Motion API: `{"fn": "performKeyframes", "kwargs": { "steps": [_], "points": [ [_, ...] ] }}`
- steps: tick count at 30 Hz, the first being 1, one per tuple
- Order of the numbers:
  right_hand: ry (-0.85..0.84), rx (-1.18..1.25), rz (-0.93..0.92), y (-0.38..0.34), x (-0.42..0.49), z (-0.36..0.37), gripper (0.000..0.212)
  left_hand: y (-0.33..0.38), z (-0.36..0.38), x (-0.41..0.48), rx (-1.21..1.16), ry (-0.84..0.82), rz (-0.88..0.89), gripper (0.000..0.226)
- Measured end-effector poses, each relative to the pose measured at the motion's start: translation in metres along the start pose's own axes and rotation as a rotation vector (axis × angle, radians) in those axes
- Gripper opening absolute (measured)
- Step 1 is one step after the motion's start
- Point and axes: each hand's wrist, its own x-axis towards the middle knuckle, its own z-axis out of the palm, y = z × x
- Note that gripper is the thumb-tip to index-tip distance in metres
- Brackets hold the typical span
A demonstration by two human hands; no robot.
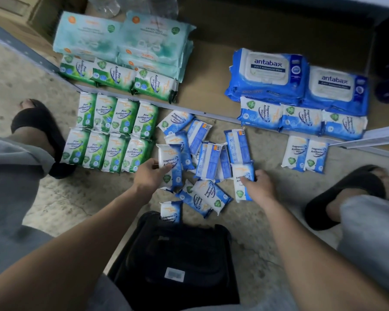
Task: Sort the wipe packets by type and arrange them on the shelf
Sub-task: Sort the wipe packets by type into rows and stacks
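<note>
Left hand (pixel 151 173) grips left packet (pixel 169 158), right hand (pixel 261 184) grips right packet (pixel 241 171)

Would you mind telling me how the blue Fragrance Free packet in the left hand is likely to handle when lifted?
The blue Fragrance Free packet looks like a soft film pouch, so it will probably flex rather than stay rigid. Its glossy wrap may be slippery. The left hand grips it alone, so it is likely light.

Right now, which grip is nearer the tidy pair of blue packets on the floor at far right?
Right. The right grip holds a blue packet just below-left of the pair, not touching it; the left grip holds another packet beyond the loose pile, farther left.
</note>
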Motion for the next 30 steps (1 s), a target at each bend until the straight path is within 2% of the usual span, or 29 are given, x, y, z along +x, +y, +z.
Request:
{"fn": "performKeyframes", "kwargs": {
  "steps": [2,4,6,11,15,17,21,24,30],
  "points": [
    [0.038,0.072,-0.021,-0.014,-0.001,-0.005,0.021,-0.001,0.001,0.001,-0.019,-0.006,-0.012,0.042],
    [0.056,0.102,-0.069,-0.034,0.000,-0.005,0.018,-0.003,0.004,0.002,-0.026,-0.014,-0.014,0.041],
    [0.010,0.116,-0.134,-0.055,0.001,0.001,0.017,-0.004,0.005,0.003,-0.033,-0.014,-0.018,0.037],
    [-0.125,0.132,-0.276,-0.091,0.002,0.024,0.020,-0.002,0.004,0.011,-0.051,-0.031,-0.011,0.050],
    [-0.110,0.083,-0.314,-0.101,0.006,0.034,0.021,0.004,0.003,0.021,-0.038,-0.053,0.023,0.060],
    [-0.082,0.086,-0.316,-0.101,0.008,0.037,0.020,0.007,0.004,0.026,-0.045,-0.063,0.018,0.058],
    [0.000,0.094,-0.343,-0.101,0.005,0.040,0.017,0.015,0.009,0.032,-0.058,-0.081,0.027,0.037],
    [0.061,0.109,-0.335,-0.100,0.002,0.042,0.015,0.018,0.013,0.035,-0.087,-0.086,0.028,0.029],
    [-0.064,-0.057,-0.283,-0.087,0.001,0.041,0.033,0.019,0.016,0.035,-0.091,-0.108,0.032,0.022]
  ]
}}
